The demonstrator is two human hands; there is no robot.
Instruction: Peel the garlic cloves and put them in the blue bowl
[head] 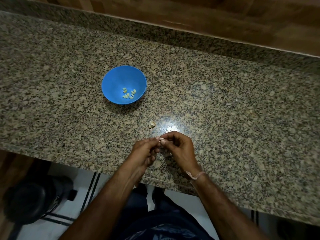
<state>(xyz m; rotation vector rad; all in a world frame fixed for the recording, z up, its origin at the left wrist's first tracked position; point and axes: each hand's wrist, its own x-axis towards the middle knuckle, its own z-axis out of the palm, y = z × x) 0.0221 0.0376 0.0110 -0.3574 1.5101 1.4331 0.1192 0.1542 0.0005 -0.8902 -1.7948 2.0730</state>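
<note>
Speckled granite counter (pixel 225 101) fills most of my feed, with a wooden strip (pixel 207 18) running along its far edge.

Over the near edge of the stone, about mid-frame, I see one garlic clove (pixel 161 139) held up between both hands. It is small and pale, and fingertips hide most of it, so I cannot tell how much skin is on it. The left hand (pixel 145 151) pinches it from the left with thumb and forefinger, its other fingers curled under. The right hand (pixel 180 148) pinches it from the right, its fingers bent in over the clove. A thin thread band (pixel 196 175) circles the right wrist.

Just beyond the hands, a small pale lump (pixel 152 125) lies on the counter beside a bright glare spot; I cannot tell whether it is a clove or loose skin.

Farther away and to the left stands the blue bowl (pixel 119 78), upright, well apart from the hands. A small cluster of peeled cloves (pixel 129 94) rests on its bottom.

Below the counter edge I make out a white tiled floor (pixel 83 184) with dark lines, and a dark round object (pixel 29 201) at the near left.
</note>
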